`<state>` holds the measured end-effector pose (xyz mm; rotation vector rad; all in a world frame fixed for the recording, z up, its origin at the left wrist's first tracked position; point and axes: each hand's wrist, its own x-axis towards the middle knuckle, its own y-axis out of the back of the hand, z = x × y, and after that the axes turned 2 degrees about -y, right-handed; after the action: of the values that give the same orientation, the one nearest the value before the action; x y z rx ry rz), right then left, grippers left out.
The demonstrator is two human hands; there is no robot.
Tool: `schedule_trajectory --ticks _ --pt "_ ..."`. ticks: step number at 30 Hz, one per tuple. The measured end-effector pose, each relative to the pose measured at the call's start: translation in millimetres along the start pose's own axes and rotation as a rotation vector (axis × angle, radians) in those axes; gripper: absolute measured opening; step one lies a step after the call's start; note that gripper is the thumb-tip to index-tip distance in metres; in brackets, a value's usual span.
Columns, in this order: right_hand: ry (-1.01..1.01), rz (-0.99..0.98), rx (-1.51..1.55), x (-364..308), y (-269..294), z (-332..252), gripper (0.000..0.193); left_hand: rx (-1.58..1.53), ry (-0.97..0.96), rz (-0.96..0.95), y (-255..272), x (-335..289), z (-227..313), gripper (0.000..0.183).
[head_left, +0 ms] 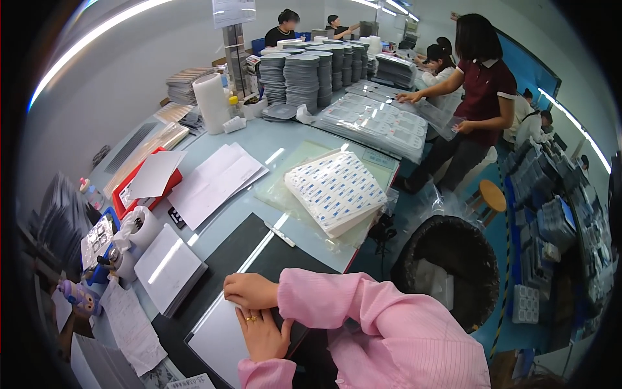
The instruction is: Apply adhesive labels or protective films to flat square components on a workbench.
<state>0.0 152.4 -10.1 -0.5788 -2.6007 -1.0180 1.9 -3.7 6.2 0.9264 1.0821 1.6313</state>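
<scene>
My left hand (264,334), with a gold ring, lies flat on a pale grey sheet (217,347), fingers stretched out. Just beyond it, my right hand (251,290) is curled with its fingertips down at the sheet's far edge. A bit of something white shows under those fingers, too covered to name. Both sleeves are pink. The sheet rests on a black mat (249,233). To the left, partly over the mat, sits a stack of white sheets (170,262). A white pen-like stick (280,235) lies at the mat's far edge.
A stack of blue-printed white sheets (337,188) lies ahead on the table. White papers (217,181) and a red tray (139,185) are at left. Grey piles (301,81) stand far back. A black-lined bin (447,266) is at right; a co-worker (483,84) handles clear plastic sheets.
</scene>
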Motion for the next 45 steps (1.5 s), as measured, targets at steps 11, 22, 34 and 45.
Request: schedule_trajectory --ticks 11,22,34,45 --pt "-0.178 0.48 -0.487 -40.4 223.1 44.5 0.025 0.034 0.014 0.047 -2.8 -3.0 -4.8 0.088" --pt "-0.954 0.631 -0.579 -105.4 316.0 125.4 0.071 0.035 -0.006 0.043 -6.5 -13.4 10.8 0.092" --pt "-0.365 0.867 -0.134 -90.9 295.0 77.8 0.024 -0.165 -0.167 0.019 -26.2 -56.5 44.8 0.09" --pt "-0.714 -0.394 0.929 -80.5 55.8 -76.3 0.014 -0.847 0.19 0.757 25.7 -89.5 -1.5 0.062"
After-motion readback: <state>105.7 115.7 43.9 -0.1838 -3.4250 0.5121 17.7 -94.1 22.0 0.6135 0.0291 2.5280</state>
